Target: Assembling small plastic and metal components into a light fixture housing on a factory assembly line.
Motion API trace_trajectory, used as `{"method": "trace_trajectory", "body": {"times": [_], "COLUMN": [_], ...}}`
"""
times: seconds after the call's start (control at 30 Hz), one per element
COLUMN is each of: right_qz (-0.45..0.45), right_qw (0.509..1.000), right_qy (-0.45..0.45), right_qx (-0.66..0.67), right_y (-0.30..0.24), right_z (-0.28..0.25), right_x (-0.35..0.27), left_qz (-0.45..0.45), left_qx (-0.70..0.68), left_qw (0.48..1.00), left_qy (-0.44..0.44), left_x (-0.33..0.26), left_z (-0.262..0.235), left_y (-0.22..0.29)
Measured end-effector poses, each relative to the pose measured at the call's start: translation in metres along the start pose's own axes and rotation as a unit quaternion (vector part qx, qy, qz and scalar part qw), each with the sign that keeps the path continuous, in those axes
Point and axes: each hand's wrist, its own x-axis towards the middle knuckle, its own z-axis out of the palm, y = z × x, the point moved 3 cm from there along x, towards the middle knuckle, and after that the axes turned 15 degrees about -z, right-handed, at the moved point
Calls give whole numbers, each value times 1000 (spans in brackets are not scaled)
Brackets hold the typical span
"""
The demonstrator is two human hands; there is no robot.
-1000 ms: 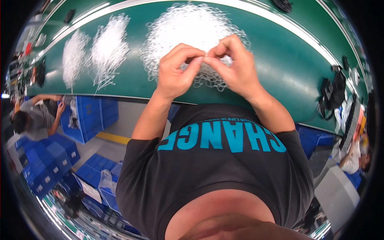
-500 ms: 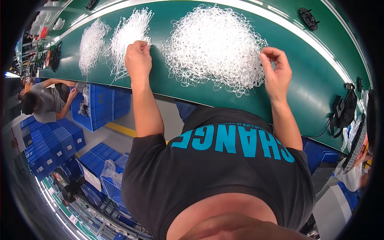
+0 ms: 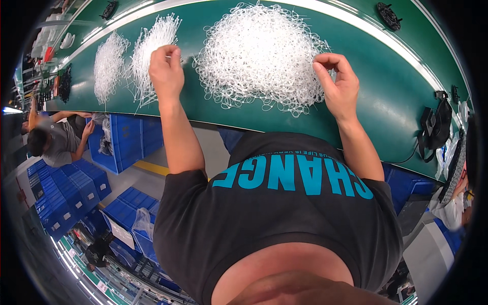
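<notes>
A broad heap of thin white looped plastic ties (image 3: 259,56) covers the middle of the green table (image 3: 376,117). To its left is a bundle of straighter white plastic strips with small heads (image 3: 147,58), and farther left a narrower pile of white strands (image 3: 108,68). My left hand (image 3: 166,76) is at the right side of the bundle, thumb and fingers drawn together. At the heap's right edge, my right hand (image 3: 339,86) has thumb and forefinger tips pinched together. Whatever either hand holds is too thin to make out.
Black round parts (image 3: 389,16) lie beyond the white rail at the back. A black strapped device (image 3: 432,127) sits at the table's right end. Blue bins (image 3: 71,185) stand on the floor at left, where another person (image 3: 56,140) works.
The whole view has shifted slightly, moving the piles left in the picture. My right hand has come a little farther left over the heap's edge. Both hands stay closed.
</notes>
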Motion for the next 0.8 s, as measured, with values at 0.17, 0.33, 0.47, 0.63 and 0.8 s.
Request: {"method": "trace_trajectory", "body": {"times": [0.17, 0.33, 0.47, 0.63, 0.8], "right_qz": [-29, -119, -174, -110, -53], "right_qw": [1000, 992, 982, 987, 990], "right_qy": [-9, -46, -70, -105, -92], "right_qx": [0, 2, 31, 61, 90], "right_y": [-7, -29, -54, -50, -45], "right_z": [-1, 5, 34, 43, 43], "right_x": [3, 15, 18, 9, 0], "left_qz": [-39, -91, -120, -154, -162], "left_qx": [-209, -593, -662, -669, -650], "left_qw": [977, 766, 634, 584, 588], "left_qy": [-1, -231, -382, -432, -453], "left_x": [8, -19, -72, -98, -103], "left_z": [-11, 6, 33, 52, 60], "left_y": [18, 49, 85, 96, 103]}}
